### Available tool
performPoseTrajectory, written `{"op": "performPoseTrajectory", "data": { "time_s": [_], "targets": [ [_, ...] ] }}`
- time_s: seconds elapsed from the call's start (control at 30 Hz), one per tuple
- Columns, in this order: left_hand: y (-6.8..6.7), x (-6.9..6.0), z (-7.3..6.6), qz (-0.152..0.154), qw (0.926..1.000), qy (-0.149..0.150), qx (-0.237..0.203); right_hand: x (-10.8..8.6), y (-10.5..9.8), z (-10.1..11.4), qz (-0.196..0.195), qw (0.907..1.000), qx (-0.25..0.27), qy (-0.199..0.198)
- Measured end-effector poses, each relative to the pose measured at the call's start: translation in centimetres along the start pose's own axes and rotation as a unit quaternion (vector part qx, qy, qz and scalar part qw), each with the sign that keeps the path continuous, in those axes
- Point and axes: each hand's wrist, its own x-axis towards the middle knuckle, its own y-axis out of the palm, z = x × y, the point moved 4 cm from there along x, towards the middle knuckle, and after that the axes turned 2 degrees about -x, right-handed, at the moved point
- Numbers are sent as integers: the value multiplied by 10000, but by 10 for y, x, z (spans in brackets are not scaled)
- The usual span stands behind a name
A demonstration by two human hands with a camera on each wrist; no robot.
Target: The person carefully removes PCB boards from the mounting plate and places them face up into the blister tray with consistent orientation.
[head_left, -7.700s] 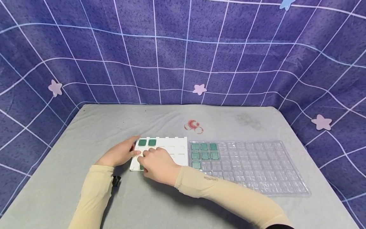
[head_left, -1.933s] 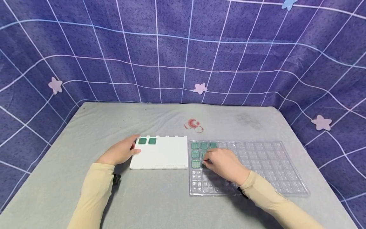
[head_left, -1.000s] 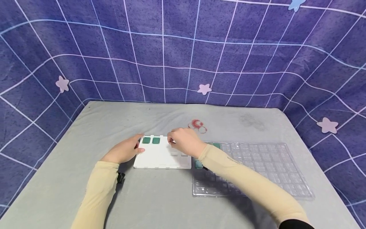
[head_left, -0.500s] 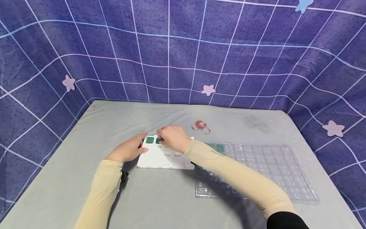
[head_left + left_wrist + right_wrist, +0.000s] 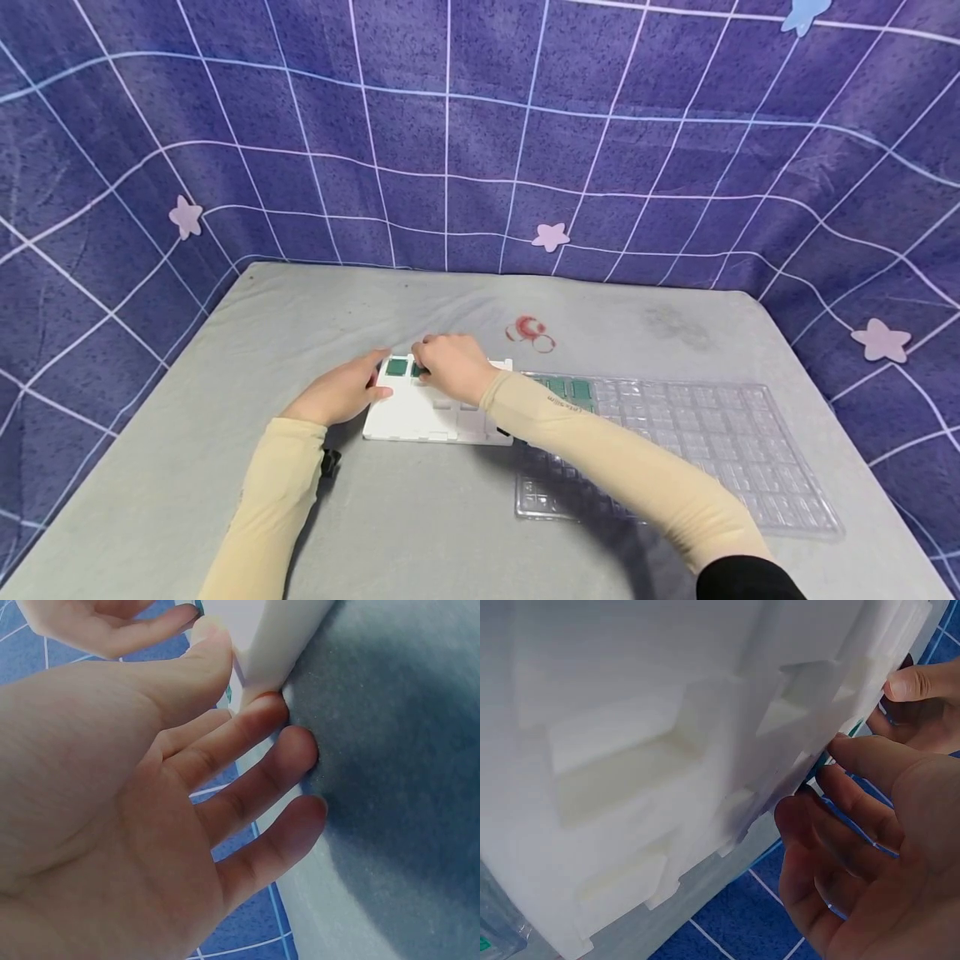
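Observation:
A white tray (image 5: 401, 421) with recesses lies on the table. My left hand (image 5: 337, 392) holds its left end, thumb on top and index finger against the edge in the left wrist view; the other fingers spread loosely. One small square green chip (image 5: 397, 367) sits in the tray's far left recess. Beside it, my right hand (image 5: 453, 367) pinches a second green chip (image 5: 417, 371) between thumb and index finger, at its recess. That chip is mostly hidden; a sliver of green shows between the fingers in the right wrist view.
Right of the white tray lies a clear plastic tray (image 5: 753, 458) with many square pockets. Several green chips (image 5: 581, 389) sit in its far left part, partly hidden by my right sleeve (image 5: 622, 458). A blue curtain (image 5: 480, 150) hangs behind the table.
Since 7.7 seconds ago the near-left chip has left the white tray, and another stands in the clear tray's third row. My right hand has crossed left from the clear tray to the second chip.

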Motion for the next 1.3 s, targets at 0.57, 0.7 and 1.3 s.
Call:
{"op": "performPoseTrajectory", "data": {
  "time_s": [0.57, 0.7, 1.3],
  "targets": [
    [-2, -3, -4, -61, 9999, 83, 12, -4, -7, 1, -345, 9993, 80, -126],
    [-1, -2, -3, -12, 10000, -4, 18, -5, -6, 1, -306, 9994, 53, -118],
    [-2, -3, -3, -49, 9999, 119, 33, -16, -13, -6, -85, 9990, 434, -48]
  ]
}}
